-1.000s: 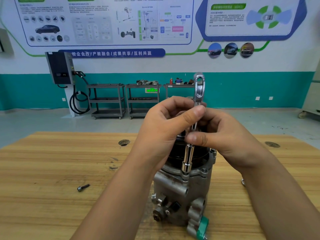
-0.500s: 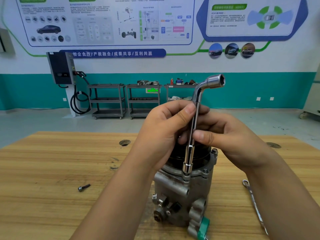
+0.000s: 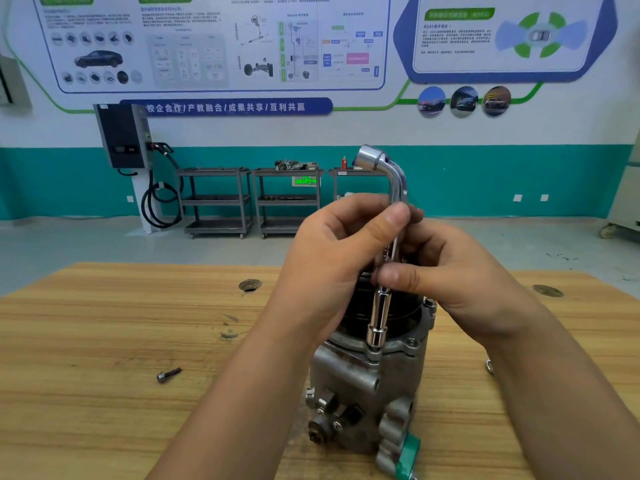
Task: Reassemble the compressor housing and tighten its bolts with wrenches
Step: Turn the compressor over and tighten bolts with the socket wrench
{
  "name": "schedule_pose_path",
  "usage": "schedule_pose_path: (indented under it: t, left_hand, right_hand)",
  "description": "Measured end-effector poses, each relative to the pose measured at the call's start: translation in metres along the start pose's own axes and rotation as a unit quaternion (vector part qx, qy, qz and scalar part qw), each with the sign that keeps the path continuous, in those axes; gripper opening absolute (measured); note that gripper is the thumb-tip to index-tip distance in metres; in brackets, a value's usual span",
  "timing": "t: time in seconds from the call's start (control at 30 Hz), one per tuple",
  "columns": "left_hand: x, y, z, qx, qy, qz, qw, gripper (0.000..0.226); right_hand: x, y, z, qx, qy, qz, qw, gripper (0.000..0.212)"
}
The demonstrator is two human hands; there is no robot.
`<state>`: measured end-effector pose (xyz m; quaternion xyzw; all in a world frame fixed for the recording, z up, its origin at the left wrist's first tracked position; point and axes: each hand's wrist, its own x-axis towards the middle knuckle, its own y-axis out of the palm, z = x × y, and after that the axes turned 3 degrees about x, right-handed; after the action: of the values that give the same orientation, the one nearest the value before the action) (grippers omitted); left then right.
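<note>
**Partway: socket wrench seated on a rim bolt**

Evidently the compressor housing (image 3: 363, 393) stands upright mid-worktop (image 3: 104, 341) with its cover on and a fitted bolt (image 3: 411, 342) showing at the rim. One loose bolt (image 3: 168, 374) lies well to its left, so I judge that fitting and final tightening remain. Left hand (image 3: 332, 258) and right hand (image 3: 450, 271) both pinch the upright L-shaped wrench (image 3: 379, 317), left above right.

Both hands, left (image 3: 332, 258) and right (image 3: 446, 271), pinch an upright L-shaped socket wrench (image 3: 381, 306) seated on the compressor housing (image 3: 360, 386).
</note>
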<state>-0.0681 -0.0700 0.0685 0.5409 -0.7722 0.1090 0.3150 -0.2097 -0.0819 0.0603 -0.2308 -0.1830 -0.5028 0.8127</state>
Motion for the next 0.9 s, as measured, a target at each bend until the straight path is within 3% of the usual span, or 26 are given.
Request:
schedule_pose_path:
  t: [0.13,0.43,0.57,0.9]
  left_hand:
    - [0.0008,0.0011,0.0012,0.037,0.008,-0.02,0.999,0.008]
    - [-0.0016,0.0011,-0.0006,0.037,0.004,0.009,0.999,0.025]
    - [-0.0028,0.0026,-0.0023,0.027,-0.008,0.016,0.999,0.029]
    - [-0.0008,-0.0003,0.0,0.018,-0.022,0.025,0.999,0.026]
  right_hand:
    - [0.0013,0.0034,-0.0011,-0.025,-0.009,-0.022,0.999,0.042]
    - [-0.0007,-0.0009,0.0013,0.025,-0.015,0.026,0.999,0.018]
    - [-0.0031,-0.0037,0.003,0.058,-0.015,0.052,0.997,0.021]
    - [0.0002,-0.003,-0.0022,0.074,-0.021,0.023,0.997,0.021]
